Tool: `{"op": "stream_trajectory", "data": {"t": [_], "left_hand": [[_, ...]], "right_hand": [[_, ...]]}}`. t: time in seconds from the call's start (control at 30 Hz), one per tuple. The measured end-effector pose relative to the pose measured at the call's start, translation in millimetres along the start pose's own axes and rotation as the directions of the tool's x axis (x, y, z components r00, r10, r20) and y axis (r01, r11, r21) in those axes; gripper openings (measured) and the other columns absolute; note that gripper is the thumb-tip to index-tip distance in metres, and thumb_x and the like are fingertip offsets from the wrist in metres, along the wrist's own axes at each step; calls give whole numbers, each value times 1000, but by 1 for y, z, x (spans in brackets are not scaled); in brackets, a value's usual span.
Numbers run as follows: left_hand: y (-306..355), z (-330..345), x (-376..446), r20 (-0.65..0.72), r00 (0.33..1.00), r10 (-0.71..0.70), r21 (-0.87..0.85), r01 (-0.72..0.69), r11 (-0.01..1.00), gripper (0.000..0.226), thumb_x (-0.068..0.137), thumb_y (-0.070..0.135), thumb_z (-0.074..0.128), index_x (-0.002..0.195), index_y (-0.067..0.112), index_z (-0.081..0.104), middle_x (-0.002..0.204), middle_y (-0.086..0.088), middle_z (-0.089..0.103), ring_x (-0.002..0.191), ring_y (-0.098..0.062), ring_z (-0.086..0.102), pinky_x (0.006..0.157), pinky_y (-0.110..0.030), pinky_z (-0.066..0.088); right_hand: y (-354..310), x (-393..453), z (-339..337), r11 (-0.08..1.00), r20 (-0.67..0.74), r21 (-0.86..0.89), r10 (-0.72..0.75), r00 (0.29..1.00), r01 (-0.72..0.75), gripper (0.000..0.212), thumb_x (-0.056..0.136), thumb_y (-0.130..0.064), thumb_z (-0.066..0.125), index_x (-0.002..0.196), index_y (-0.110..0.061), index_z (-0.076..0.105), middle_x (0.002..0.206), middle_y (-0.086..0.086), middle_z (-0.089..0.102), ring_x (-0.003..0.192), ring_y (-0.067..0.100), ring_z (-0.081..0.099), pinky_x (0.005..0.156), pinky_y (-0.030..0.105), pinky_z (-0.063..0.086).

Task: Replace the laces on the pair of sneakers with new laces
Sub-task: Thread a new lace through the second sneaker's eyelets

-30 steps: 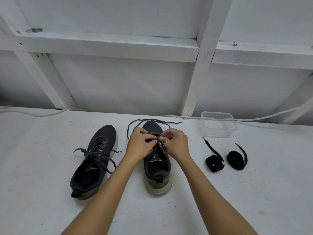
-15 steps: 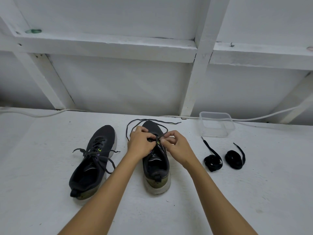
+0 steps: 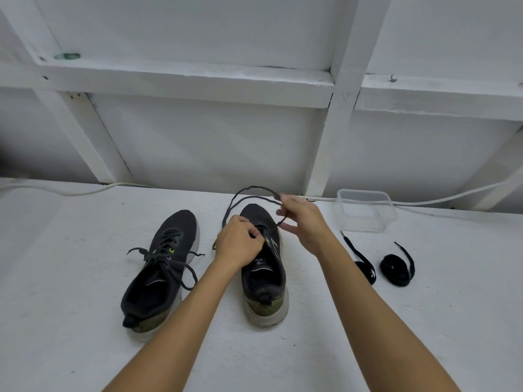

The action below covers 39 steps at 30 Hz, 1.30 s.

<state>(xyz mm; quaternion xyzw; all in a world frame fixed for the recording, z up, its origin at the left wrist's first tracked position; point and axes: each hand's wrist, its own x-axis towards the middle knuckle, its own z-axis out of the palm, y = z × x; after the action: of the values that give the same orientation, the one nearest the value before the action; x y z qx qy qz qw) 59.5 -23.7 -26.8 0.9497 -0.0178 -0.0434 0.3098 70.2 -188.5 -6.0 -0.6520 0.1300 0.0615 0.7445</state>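
Two hands are working over the right sneaker (image 3: pixel 264 267) on the white, rough-painted table (image 3: pixel 70 321). Since a moment ago the right hand (image 3: pixel 304 222) is rising away from the eyelets, pinching the thin dark old lace (image 3: pixel 252 193) and drawing a loop toward the wall; the left hand (image 3: pixel 240 244) is staying curled on the tongue, gripping the lace there. Nearer the viewer, the sneaker's worn olive heel and pale sole are facing the camera. Left of it, the second sneaker (image 3: pixel 161 267), dark knit fabric, is lying still laced. Right, two coiled flat black new laces (image 3: pixel 394 268) are resting apart. Farther back, a clear plastic box (image 3: pixel 365 210) is sitting beside a white cable (image 3: pixel 452 198).
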Motion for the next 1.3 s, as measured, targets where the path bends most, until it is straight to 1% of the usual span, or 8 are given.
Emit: {"op": "stream_trajectory", "data": {"t": [0.2, 0.3, 0.43, 0.57, 0.7, 0.8, 0.97, 1.3], "left_hand": [[-1, -2, -1, -1, 1000, 5, -5, -5, 1000, 12, 91, 27, 62, 87, 23, 72, 127, 7, 54, 112, -17, 56, 89, -28, 41], [0, 0, -3, -19, 1000, 25, 26, -24, 999, 12, 91, 30, 63, 81, 28, 69, 122, 8, 52, 113, -16, 50, 92, -38, 45], [5, 0, -6, -85, 993, 79, 176, -63, 982, 14, 93, 33, 61, 92, 28, 74, 106, 6, 48, 109, -19, 46, 83, -36, 42], [6, -2, -8, -50, 998, 39, 147, -31, 989, 18, 94, 29, 58, 99, 25, 75, 102, 3, 64, 95, -22, 62, 71, -32, 47], [5, -4, -8, -38, 999, 19, 145, -14, 989, 18, 95, 28, 57, 100, 26, 74, 103, 4, 67, 90, -21, 62, 67, -30, 44], [10, -3, -11, -31, 999, 43, 168, -37, 985, 19, 96, 29, 56, 103, 27, 74, 104, 4, 69, 91, -22, 64, 69, -29, 47], [15, -2, -15, 23, 996, 86, 148, -89, 985, 19, 97, 26, 55, 104, 23, 72, 107, 2, 66, 92, -20, 60, 70, -29, 44], [15, -3, -23, 92, 991, 101, 95, -110, 989, 17, 94, 23, 56, 99, 23, 73, 98, 3, 66, 86, -19, 59, 76, -32, 52]], "right_hand": [[37, -11, -18, 960, -348, -63, 234, 908, -272, 17, 99, -15, 45, 94, -8, 60, 88, 10, 66, 79, 23, 70, 67, 35, 60], [51, -20, -25, 919, -448, -199, 225, 865, -341, 16, 92, -8, 44, 80, -5, 54, 80, 11, 64, 60, 22, 66, 54, 27, 53], [53, -21, -28, 859, -369, -412, 149, 917, -305, 7, 85, -10, 51, 83, -10, 58, 80, 12, 67, 70, 22, 60, 63, 32, 49], [28, -20, -22, 975, -130, 29, 221, 967, -219, 8, 91, -17, 58, 90, -17, 66, 105, -1, 74, 94, 17, 63, 84, 38, 49], [-3, -12, -30, 959, -39, 266, 116, 993, -101, 16, 96, -33, 59, 104, -23, 68, 65, -1, 57, 75, 14, 62, 86, 40, 47], [-14, -4, -33, 979, 15, 198, 36, 999, -39, 27, 102, -41, 51, 119, -26, 66, 63, -2, 54, 73, 14, 62, 89, 39, 50], [-22, 15, -29, 985, 34, 171, 3, 999, -9, 22, 103, -32, 53, 90, -18, 64, 111, 3, 70, 111, 18, 66, 94, 42, 50], [-17, 40, 5, 968, 50, -240, 89, 995, -75, 26, 98, -14, 52, 108, -29, 69, 122, -10, 69, 119, 13, 62, 98, 44, 47]]}}
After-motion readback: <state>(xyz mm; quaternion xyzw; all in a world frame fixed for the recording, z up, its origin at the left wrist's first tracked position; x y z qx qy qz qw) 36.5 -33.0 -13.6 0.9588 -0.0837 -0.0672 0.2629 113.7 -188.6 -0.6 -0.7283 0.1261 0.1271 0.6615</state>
